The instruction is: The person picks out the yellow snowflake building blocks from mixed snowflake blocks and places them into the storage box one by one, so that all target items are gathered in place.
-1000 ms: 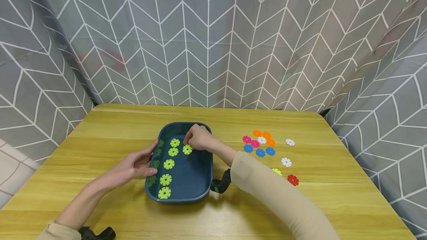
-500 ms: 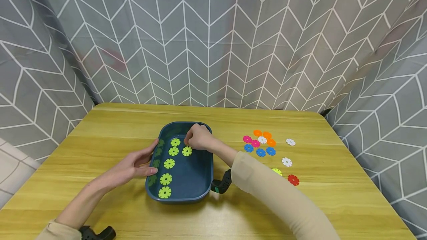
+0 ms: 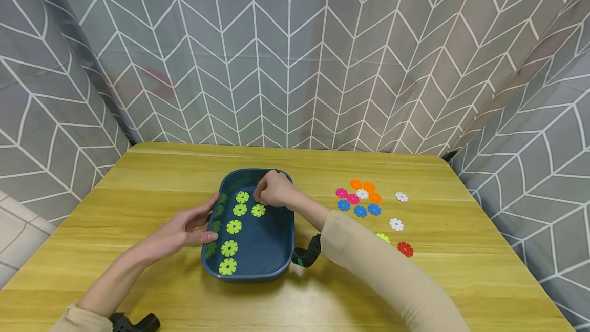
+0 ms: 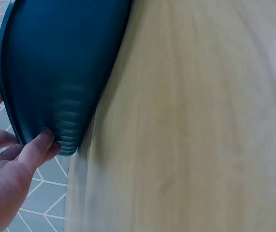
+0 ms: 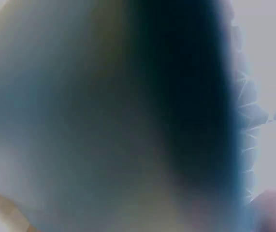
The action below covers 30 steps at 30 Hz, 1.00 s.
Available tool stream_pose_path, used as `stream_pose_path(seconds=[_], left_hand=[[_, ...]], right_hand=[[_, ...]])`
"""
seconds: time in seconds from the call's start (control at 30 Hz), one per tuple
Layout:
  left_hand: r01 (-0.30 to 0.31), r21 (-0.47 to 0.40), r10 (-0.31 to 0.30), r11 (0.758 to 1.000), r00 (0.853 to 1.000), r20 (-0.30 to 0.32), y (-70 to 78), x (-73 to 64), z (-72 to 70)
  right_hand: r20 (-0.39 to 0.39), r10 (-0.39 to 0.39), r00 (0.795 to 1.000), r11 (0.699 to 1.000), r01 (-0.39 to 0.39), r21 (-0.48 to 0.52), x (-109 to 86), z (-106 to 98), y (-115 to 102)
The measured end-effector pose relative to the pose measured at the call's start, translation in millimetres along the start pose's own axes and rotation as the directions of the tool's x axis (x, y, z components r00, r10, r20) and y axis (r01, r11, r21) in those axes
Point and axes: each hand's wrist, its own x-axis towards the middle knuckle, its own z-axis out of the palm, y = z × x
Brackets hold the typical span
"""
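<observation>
A dark blue plastic tub [image 3: 265,250] stands on the wooden table, with several yellow-green notched flower discs [image 3: 233,226] in a column along its left side. To the right of their upper end lies another yellow-green disc [image 3: 258,210]. My left hand [image 3: 195,224] grips the tub's left wall, thumb over the rim; in the left wrist view its fingers [image 4: 38,147] press the outside. My right hand [image 3: 274,189] reaches into the far right part of the tub, fingers bent down just beyond that single disc. I cannot tell whether its hidden fingertips hold anything. The right wrist view is blurred, mostly filled by the tub.
On the table to the right lies a cluster of orange discs [image 3: 369,187], pink discs [image 3: 353,199], blue discs [image 3: 360,211] and a white one. Farther right are loose white discs [image 3: 396,224], a red disc [image 3: 405,249] and a yellow-green disc partly behind the right sleeve [image 3: 355,240].
The single yellow-green disc by my right fingertips has shifted slightly toward the near side of the tub, and a small gap from the fingers shows. My left hand keeps its hold.
</observation>
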Motion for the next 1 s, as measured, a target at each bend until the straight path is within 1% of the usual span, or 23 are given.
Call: stream_pose_path(seconds=[0.1, 0.2, 0.37, 0.47, 0.57, 0.73, 0.83, 1.0], left_hand=[[0.0, 0.001, 0.0, 1.0, 1.0, -0.002, -0.2, 0.1, 0.5], [0.001, 0.005, -0.001, 1.0, 1.0, -0.008, 0.1, 0.0, 1.0], [-0.01, 0.005, 0.01, 1.0, 1.0, -0.015, -0.1, -0.1, 1.5], [-0.016, 0.004, 0.016, 1.0, 1.0, -0.014, 0.1, 0.2, 1.7], [-0.014, 0.01, 0.014, 1.0, 1.0, -0.017, 0.4, 0.6, 1.7], [-0.005, 0.032, 0.006, 0.999, 1.0, -0.03, -0.1, 0.7, 0.6], [0.0, 0.03, 0.001, 1.0, 1.0, -0.029, -0.5, 0.6, 0.2], [0.003, 0.013, -0.003, 1.0, 1.0, -0.022, -0.4, 0.7, 0.6]], right_hand=[[0.021, -0.011, 1.0, 0.997, 0.009, 0.083, -3.6, -4, -1], [0.048, -0.04, 0.998, 0.985, 0.032, 0.167, -8.0, -9, -2], [0.068, -0.073, 0.995, 0.965, 0.053, 0.256, -14.0, -16, 0], [0.073, -0.089, 0.993, 0.949, 0.062, 0.309, -19.3, -20, 3], [0.073, -0.12, 0.99, 0.923, 0.084, 0.376, -24.8, -25, 8], [0.048, -0.164, 0.985, 0.889, 0.126, 0.439, -29.6, -35, 22], [0.046, -0.166, 0.985, 0.875, 0.125, 0.468, -32.6, -41, 28], [0.072, -0.167, 0.983, 0.847, 0.106, 0.522, -39.2, -48, 36]])
